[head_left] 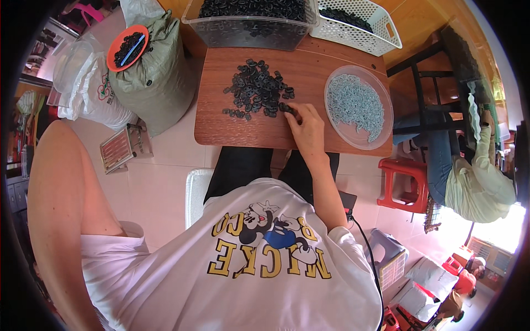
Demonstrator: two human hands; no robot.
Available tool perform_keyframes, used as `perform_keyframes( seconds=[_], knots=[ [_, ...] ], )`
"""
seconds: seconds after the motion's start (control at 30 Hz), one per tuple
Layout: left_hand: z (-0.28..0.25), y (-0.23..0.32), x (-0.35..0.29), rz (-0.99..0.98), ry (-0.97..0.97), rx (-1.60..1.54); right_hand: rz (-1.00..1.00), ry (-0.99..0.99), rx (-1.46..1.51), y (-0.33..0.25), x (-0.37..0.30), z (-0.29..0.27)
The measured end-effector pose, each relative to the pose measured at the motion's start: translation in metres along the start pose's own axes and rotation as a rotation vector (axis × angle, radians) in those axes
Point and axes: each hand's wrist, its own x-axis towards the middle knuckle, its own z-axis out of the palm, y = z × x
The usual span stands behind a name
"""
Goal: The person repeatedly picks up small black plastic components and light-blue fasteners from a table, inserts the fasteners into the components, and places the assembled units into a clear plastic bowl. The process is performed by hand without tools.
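Observation:
On a brown wooden table lies a loose pile of small black plastic pieces, oval with holes. My right hand is at the pile's near right edge, thumb and fingers closed on one or more of the black pieces. Just right of that hand, a round clear tray holds many small silvery metal screws. My left arm is bent up along the left side of the picture, and its hand is out of sight.
Across the table's far edge are a clear bin of black pieces and a white perforated basket. A sack stands left, topped by an orange dish. A red stool and another person are at right.

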Motion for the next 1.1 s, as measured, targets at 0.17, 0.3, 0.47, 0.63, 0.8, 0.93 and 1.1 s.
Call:
perform_keyframes(
  seconds=[0.17,0.3,0.47,0.63,0.8,0.93,1.1],
  knots=[
    [0.002,0.007,-0.007,0.016,0.022,-0.027,0.060,-0.002,-0.008,-0.005,-0.010,-0.010],
    [0.003,0.015,0.000,0.014,0.053,-0.050,-0.056,-0.118,-0.007,0.003,-0.014,-0.005],
    [0.012,0.007,-0.002,0.066,0.181,-0.178,-0.023,0.098,-0.032,0.019,0.010,-0.005],
    [0.043,-0.078,-0.035,0.148,0.566,-0.287,-0.082,0.133,-0.242,0.026,0.034,0.016],
    [0.084,-0.074,-0.004,0.060,1.261,-0.414,0.005,0.076,-0.189,0.028,0.032,0.011],
    [0.080,-0.077,0.019,0.052,1.217,-0.411,-0.070,0.096,-0.193,0.030,0.028,0.010],
    [0.074,-0.092,0.015,-0.068,0.985,-0.399,-0.100,0.091,-0.164,0.035,0.020,0.007]
  ],
)
